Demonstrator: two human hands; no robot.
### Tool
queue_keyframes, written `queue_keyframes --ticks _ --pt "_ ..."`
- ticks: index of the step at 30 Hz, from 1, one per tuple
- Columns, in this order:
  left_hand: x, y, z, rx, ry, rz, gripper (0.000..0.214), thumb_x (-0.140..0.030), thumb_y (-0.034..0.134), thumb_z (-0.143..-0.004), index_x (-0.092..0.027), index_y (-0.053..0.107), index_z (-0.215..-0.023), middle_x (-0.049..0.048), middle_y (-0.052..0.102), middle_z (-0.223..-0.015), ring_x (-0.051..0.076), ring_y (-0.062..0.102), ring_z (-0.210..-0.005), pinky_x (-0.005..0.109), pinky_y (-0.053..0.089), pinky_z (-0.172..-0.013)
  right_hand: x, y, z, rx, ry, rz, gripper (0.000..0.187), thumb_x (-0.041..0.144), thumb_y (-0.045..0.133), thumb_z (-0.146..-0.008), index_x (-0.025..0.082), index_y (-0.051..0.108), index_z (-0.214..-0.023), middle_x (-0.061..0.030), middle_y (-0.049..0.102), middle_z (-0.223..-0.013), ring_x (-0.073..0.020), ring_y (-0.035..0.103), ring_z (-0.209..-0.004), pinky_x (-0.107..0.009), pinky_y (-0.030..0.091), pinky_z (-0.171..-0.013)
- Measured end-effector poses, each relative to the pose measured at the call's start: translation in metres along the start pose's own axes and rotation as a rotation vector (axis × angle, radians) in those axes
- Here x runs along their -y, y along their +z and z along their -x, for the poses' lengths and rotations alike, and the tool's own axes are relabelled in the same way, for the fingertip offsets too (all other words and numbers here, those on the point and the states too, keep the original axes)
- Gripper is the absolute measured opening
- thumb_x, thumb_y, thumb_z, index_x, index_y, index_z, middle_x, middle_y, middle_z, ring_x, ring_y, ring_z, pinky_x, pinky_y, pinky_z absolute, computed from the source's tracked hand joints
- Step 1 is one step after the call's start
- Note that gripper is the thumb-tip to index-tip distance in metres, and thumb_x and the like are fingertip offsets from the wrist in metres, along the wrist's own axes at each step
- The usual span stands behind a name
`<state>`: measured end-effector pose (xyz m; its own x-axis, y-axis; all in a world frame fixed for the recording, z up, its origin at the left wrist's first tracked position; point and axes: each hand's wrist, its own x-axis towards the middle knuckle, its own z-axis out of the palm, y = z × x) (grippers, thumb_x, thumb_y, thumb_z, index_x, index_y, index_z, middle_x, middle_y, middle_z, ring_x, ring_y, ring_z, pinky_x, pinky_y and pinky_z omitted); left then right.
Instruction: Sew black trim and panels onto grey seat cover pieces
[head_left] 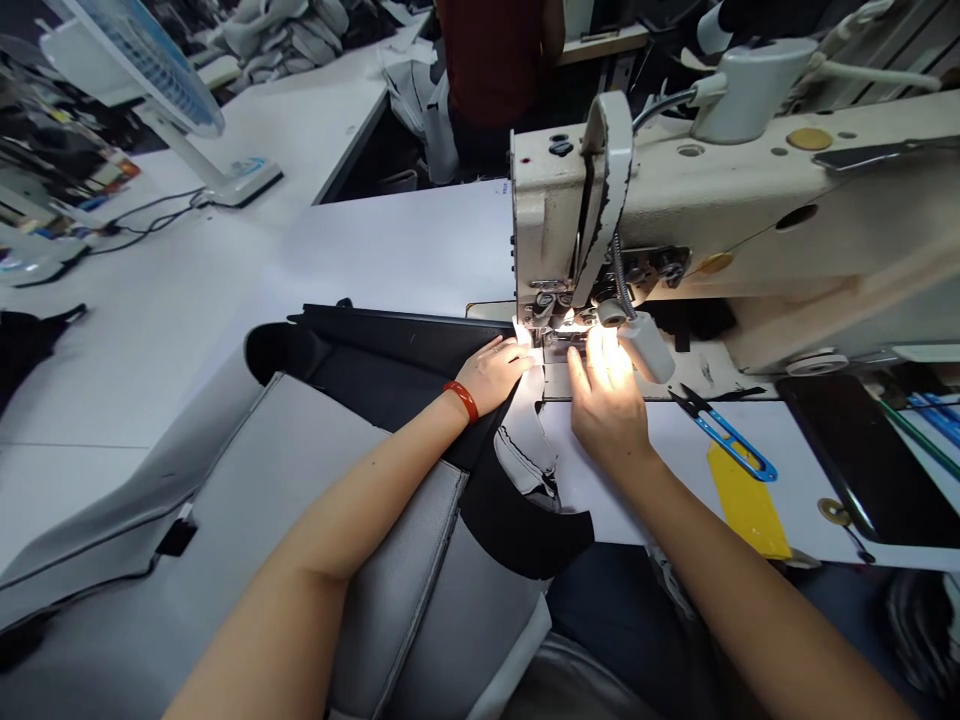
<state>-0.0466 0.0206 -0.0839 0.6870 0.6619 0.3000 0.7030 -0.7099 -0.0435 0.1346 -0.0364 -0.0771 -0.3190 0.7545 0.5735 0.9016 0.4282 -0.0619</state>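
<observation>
Black fabric (pixel 390 370) lies under a seemingly flat left hand (pixel 495 375) (right hand (pixel 607 405), by the sewing machine (pixel 712 190), too glare-washed to tell)

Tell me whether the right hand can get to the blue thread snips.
Probably yes. The blue thread snips lie on the table just to the right of the right hand, with nothing between them.

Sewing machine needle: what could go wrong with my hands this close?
The left hand and right hand both sit beside the needle area, so a fingertip could get caught. The lamp glare washes out the right fingers and may hide the seam. The grey and black cover hangs off the table and might drag the stitching crooked.
</observation>
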Motion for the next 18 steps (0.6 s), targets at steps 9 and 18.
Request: queue_keyframes --ticks 9,18 --pt "-0.003 -0.004 0.004 0.055 -0.030 0.047 0.025 -0.019 0.043 -0.092 -0.020 0.066 -0.101 0.0038 0.065 -0.111 0.015 0.055 -0.110 0.034 0.040 -0.103 0.007 -0.015 0.005 0.018 -0.070 -0.107 0.031 0.006 0.034 -0.087 0.013 0.063 -0.090 -0.0131 0.065 -0.092 -0.0239 0.055 -0.092 -0.038 0.043 -0.079" --pt "0.000 -0.010 0.002 0.114 0.003 0.032 0.029 -0.016 0.039 -0.092 -0.018 0.064 -0.107 0.0057 0.064 -0.114 0.015 0.054 -0.114 0.033 0.039 -0.104 0.013 0.000 0.008 0.234 -0.203 -0.399 0.022 0.007 0.044 -0.080 0.017 0.060 -0.069 -0.0055 0.061 -0.071 -0.0173 0.049 -0.070 -0.028 0.036 -0.056"
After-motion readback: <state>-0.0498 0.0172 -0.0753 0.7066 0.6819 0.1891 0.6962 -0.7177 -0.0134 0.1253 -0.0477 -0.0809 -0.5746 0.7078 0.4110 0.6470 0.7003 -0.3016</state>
